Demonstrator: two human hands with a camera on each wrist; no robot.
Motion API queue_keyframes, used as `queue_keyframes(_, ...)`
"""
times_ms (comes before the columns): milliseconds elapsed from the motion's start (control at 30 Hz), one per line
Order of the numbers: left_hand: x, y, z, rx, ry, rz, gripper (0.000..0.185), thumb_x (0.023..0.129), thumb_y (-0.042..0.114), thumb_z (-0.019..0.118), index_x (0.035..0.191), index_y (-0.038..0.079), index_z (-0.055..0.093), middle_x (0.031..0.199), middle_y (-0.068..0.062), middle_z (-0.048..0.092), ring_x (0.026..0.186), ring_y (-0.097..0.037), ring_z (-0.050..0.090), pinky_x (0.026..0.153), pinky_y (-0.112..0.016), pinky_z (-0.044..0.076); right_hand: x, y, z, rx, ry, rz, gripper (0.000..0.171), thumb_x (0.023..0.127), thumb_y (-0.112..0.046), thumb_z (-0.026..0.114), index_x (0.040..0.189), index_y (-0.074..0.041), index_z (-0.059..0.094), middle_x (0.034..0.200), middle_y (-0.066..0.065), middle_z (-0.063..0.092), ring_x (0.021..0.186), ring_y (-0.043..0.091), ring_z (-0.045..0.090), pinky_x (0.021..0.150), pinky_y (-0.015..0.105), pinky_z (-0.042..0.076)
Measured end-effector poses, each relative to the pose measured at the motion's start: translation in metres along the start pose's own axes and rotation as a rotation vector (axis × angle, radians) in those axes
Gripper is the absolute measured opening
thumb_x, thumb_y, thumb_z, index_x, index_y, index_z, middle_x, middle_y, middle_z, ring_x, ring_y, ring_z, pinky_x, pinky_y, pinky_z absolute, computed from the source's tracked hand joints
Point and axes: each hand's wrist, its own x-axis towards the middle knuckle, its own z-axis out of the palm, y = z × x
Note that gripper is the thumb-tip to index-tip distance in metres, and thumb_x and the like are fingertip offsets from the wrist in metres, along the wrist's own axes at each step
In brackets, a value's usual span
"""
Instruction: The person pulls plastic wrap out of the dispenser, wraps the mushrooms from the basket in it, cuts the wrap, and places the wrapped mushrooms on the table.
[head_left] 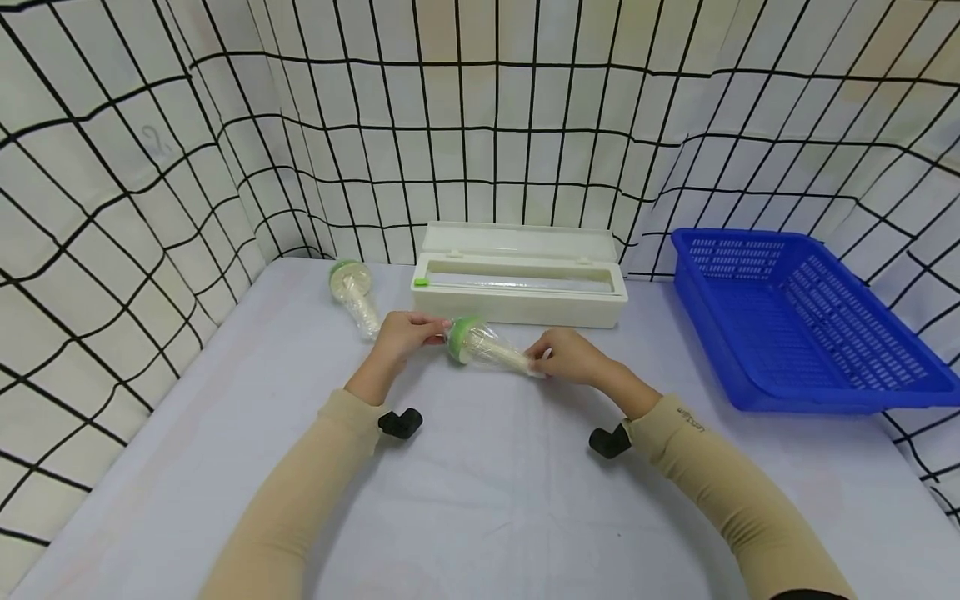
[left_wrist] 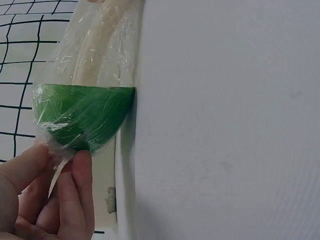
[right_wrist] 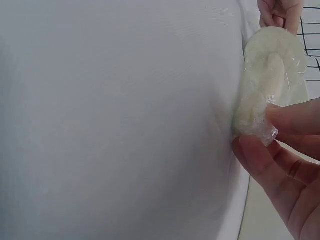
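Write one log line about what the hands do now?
left hand: pinches green end | right hand: pinches white end | wrapped mushroom: on table

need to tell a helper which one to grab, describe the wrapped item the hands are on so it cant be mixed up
Start at the long white dispenser box at the back of the table. Just in front of it lies a film-wrapped bundle, green at one end and pale at the other. Unlike the similar bundle lying alone to the left, the left hand and right hand pinch its ends.

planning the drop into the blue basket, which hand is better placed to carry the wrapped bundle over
Right, probably. The right hand already pinches the pale end of the wrapped bundle, and the blue basket sits on that side. The left hand holds the green end, farther from it.
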Motion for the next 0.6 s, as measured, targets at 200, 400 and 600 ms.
queue_keyframes(200, 0.0004, 0.0062, 0.0001, 0.116, -0.044, 0.011, 0.038, 0.099, 0.023, 0.071, 0.123, -0.006, 0.069, 0.124, -0.021, 0.069, 0.105, -0.029, 0.072, 0.112, -0.044, 0.040, -0.0015, -0.0008, -0.0016, 0.006, 0.003, 0.053, 0.025, 0.095, -0.010, 0.070, 0.117, 0.000, 0.076, 0.104, 0.009, 0.075, 0.075, 0.012, 0.057, 0.065, 0.025, 0.048)
queue_keyframes(400, -0.0001, 0.0059, -0.0002, 0.053, -0.056, -0.019, 0.037, 0.097, 0.020, 0.074, 0.124, -0.004, 0.070, 0.121, -0.017, 0.071, 0.102, -0.024, 0.073, 0.107, -0.041, 0.046, -0.0013, 0.0011, -0.0020, 0.027, 0.014, 0.048, 0.024, 0.094, -0.011, 0.072, 0.115, 0.000, 0.077, 0.099, 0.007, 0.077, 0.076, 0.011, 0.058, 0.066, 0.025, 0.049)
queue_keyframes(600, 0.0038, 0.0045, 0.0048, -0.030, -0.017, -0.020, 0.029, 0.094, 0.010, 0.076, 0.116, -0.008, 0.071, 0.103, -0.012, 0.077, 0.078, -0.008, 0.070, 0.098, -0.036, 0.053, -0.0012, 0.0020, -0.0044, 0.033, -0.006, 0.067, 0.025, 0.094, -0.010, 0.072, 0.116, 0.001, 0.076, 0.083, 0.001, 0.074, 0.069, 0.009, 0.058, 0.062, 0.024, 0.048)
